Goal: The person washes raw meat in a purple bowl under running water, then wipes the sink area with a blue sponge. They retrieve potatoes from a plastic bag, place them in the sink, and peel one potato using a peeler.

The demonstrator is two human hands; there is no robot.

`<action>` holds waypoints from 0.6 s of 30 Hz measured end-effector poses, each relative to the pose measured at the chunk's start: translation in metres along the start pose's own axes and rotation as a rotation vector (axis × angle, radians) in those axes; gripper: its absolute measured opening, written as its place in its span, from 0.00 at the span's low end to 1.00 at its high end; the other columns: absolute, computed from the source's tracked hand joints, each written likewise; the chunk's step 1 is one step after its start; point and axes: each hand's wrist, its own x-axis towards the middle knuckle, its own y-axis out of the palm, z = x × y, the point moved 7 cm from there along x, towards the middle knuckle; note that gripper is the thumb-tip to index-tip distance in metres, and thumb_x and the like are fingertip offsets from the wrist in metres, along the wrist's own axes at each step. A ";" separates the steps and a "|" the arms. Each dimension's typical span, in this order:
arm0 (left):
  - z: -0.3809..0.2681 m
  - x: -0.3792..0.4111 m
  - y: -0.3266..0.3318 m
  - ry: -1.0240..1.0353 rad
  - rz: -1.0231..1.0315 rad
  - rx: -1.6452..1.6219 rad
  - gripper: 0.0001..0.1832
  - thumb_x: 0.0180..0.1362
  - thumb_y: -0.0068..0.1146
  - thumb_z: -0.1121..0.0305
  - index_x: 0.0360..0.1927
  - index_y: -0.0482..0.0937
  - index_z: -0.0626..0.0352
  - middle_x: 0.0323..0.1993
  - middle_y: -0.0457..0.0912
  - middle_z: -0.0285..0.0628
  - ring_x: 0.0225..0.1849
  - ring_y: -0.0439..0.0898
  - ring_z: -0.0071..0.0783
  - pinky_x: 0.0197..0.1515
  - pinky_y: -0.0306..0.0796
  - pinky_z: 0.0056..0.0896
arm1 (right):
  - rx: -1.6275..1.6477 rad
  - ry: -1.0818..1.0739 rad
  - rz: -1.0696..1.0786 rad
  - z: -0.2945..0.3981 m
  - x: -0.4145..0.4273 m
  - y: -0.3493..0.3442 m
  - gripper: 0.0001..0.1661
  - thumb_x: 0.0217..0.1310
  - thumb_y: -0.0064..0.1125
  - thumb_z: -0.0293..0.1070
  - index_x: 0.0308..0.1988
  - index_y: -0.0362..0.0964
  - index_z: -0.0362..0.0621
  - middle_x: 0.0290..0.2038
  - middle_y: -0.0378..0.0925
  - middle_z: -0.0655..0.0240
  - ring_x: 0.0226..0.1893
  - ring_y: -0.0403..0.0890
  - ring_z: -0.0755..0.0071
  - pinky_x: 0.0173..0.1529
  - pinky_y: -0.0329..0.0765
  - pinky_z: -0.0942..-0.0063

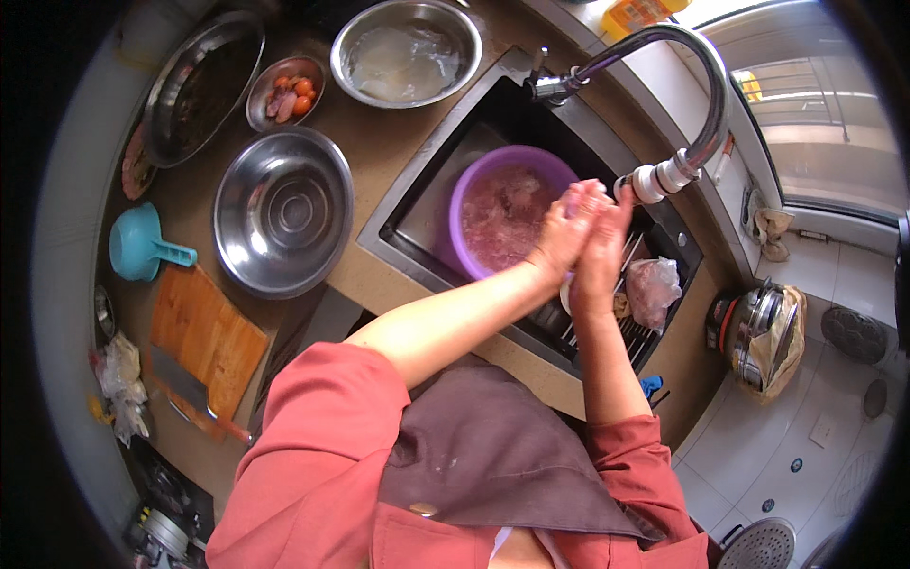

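My left hand (567,226) and my right hand (598,250) are pressed together, palms facing, by the white spray head (648,183) of a curved chrome faucet (711,92). Whatever may lie between the palms is hidden. Behind my left hand, a purple plastic basin (461,213) stands in the dark sink (426,213). It holds cloudy pinkish water (501,220) with indistinct pieces in it. Beyond my right forearm, a knotted plastic bag (652,288) with pinkish contents rests on a wire rack (633,328) over the sink's right side.
An empty steel bowl (284,213), a steel basin of cloudy liquid (405,64) and a small bowl with tomatoes (302,89) stand left of the sink. A cleaver (178,373) lies across a wooden cutting board (206,334), near a turquoise dipper (135,242).
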 end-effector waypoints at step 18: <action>0.032 0.028 -0.043 -0.530 0.184 -0.644 0.20 0.57 0.44 0.54 0.44 0.74 0.58 0.43 0.77 0.44 0.47 0.75 0.39 0.54 0.67 0.40 | 1.402 0.857 -0.037 -0.151 -0.051 0.022 0.31 0.61 0.34 0.61 0.53 0.64 0.53 0.57 0.64 0.64 0.57 0.63 0.58 0.61 0.59 0.57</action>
